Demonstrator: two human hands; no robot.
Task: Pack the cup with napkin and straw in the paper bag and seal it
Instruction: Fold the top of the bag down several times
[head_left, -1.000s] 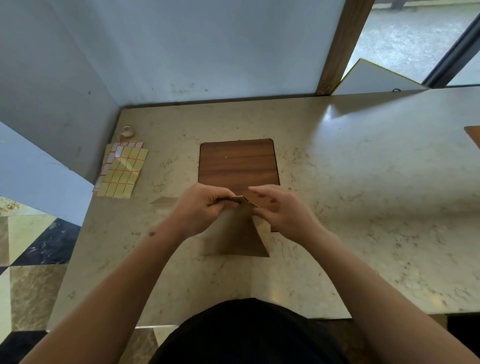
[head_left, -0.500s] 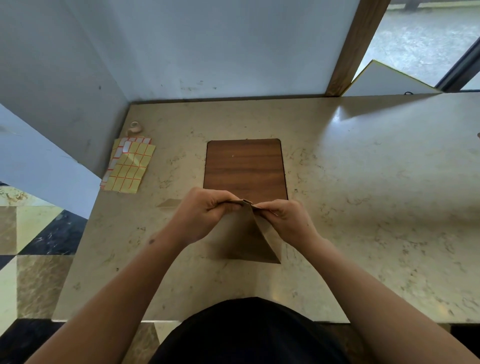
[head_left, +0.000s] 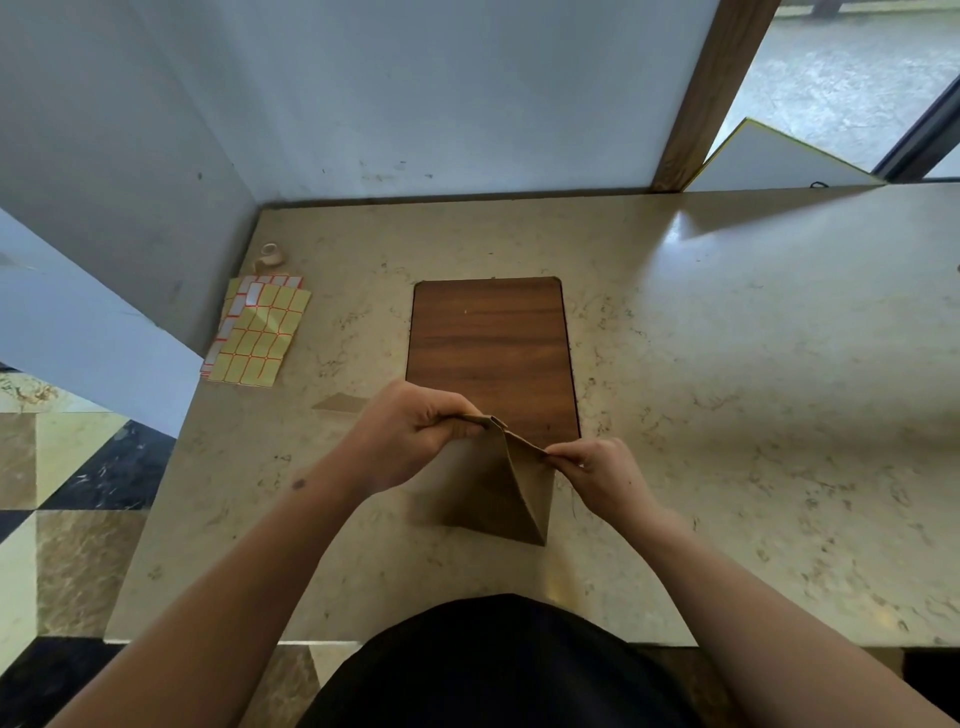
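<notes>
A brown paper bag (head_left: 498, 493) stands upright on the marble counter (head_left: 727, 389), just in front of me. Its top is pressed flat into a folded edge. My left hand (head_left: 410, 431) pinches the left end of that fold. My right hand (head_left: 597, 473) pinches the right end, a little lower. The cup, napkin and straw are not visible; the bag's inside is hidden.
A dark wooden board (head_left: 491, 343) is set into the counter behind the bag. Sheets of yellow label stickers (head_left: 257, 332) lie at the far left, with a small tape roll (head_left: 270, 254) behind them. A small brown paper scrap (head_left: 340, 402) lies left of my hands. Walls close the back and left.
My hands have slid apart along the bag's folded top, the right one moving right and down. The bag stands in the same spot.
</notes>
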